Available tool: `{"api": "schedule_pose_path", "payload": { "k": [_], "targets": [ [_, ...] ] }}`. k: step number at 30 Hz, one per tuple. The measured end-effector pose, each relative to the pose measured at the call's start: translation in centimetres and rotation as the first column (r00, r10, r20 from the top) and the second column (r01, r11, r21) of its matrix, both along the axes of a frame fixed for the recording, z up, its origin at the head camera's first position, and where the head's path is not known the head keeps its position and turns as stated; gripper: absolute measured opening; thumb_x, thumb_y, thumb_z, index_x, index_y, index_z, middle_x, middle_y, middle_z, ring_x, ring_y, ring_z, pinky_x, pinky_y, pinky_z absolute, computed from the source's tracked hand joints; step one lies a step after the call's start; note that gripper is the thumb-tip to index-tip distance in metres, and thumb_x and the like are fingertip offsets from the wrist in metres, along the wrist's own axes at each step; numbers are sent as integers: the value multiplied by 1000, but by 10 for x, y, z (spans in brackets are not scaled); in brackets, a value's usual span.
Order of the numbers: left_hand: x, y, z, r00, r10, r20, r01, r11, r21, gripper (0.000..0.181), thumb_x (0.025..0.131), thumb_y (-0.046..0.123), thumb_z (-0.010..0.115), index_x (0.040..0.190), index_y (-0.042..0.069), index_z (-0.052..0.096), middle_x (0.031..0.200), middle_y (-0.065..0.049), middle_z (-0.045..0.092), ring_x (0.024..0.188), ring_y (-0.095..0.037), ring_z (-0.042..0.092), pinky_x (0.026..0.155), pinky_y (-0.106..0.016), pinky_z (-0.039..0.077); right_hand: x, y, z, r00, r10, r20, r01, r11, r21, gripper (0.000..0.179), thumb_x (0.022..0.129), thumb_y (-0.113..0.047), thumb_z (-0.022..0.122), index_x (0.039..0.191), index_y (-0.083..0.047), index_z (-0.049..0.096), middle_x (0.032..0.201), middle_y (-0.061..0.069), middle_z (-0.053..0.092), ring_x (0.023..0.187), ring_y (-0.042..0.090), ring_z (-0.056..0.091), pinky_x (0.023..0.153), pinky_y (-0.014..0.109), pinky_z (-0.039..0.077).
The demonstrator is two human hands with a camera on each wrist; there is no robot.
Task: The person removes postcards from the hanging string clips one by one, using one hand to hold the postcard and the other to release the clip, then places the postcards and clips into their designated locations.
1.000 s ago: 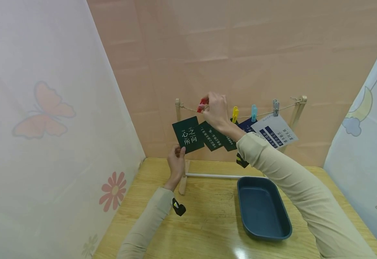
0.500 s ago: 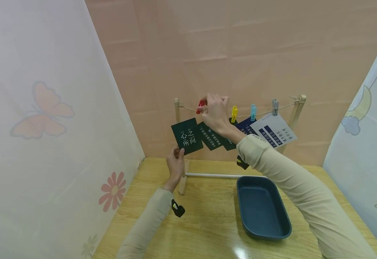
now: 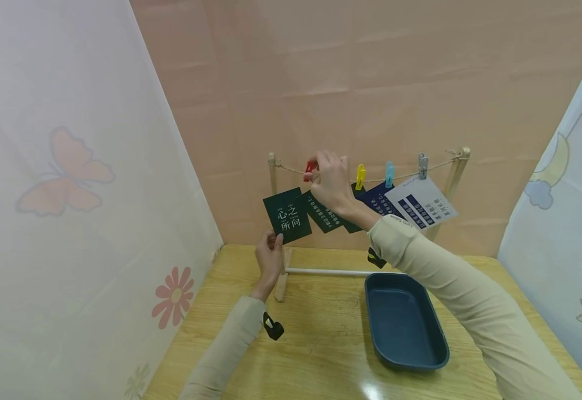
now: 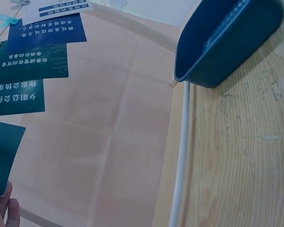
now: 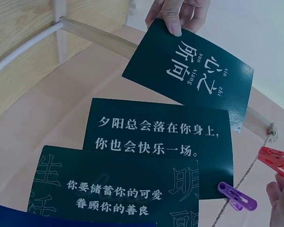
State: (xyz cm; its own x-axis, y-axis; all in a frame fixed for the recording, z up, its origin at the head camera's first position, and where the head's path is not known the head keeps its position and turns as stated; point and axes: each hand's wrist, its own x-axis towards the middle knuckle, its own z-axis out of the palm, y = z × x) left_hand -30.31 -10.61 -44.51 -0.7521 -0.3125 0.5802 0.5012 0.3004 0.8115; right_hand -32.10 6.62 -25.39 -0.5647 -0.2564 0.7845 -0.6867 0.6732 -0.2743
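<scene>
My left hand (image 3: 269, 260) pinches the lower edge of a dark green card (image 3: 287, 215) with white lettering, below the left part of the rope (image 5: 246, 175). In the right wrist view the card's top edge is apart from the rope. Up at the rope, my right hand (image 3: 332, 186) pinches a red clothespin (image 5: 276, 161), whose tip is close to the rope. Beside it, a purple clothespin (image 5: 237, 196) clips a second green card (image 5: 156, 125) to the rope. The right hand hides that purple clothespin in the head view.
Further right, yellow (image 3: 360, 176), light blue (image 3: 389, 174) and grey (image 3: 422, 166) clothespins hold overlapping cards. The rope spans two wooden posts, joined low by a white rod (image 3: 328, 271). A dark blue tub (image 3: 406, 364) stands on the wooden table (image 3: 321, 344) before the rack.
Both hands have sunk slightly, the left with its green card and the right with the red clothespin. Each keeps its hold. The view has shifted a little too.
</scene>
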Motion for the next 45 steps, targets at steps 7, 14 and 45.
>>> {"api": "schedule_pose_path", "payload": {
  "k": [7,14,45],
  "targets": [
    [3,-2,-3,1000,4,4,-4,1000,12,9,97,5,63,100,-4,65,92,-17,68,83,-31,64,76,-38,54,3,4,-7,998,40,57,-40,999,7,30,79,15,51,106,5,60,99,16,58,93,32,53,85,44,42],
    [3,-3,-8,1000,6,3,-6,1000,12,9,96,3,65,99,-5,65,90,-18,68,82,-31,64,74,-38,54,8,9,-17,988,78,132,-81,997,15,22,85,10,57,107,5,59,95,15,55,82,29,54,71,38,48],
    [13,-1,-29,993,-30,115,30,1000,-3,12,97,7,64,103,-3,65,90,-14,68,77,-24,62,67,-27,51,15,26,-55,988,102,118,-107,994,36,42,88,-16,77,121,6,62,97,15,59,74,23,59,60,32,50]
  ]
}}
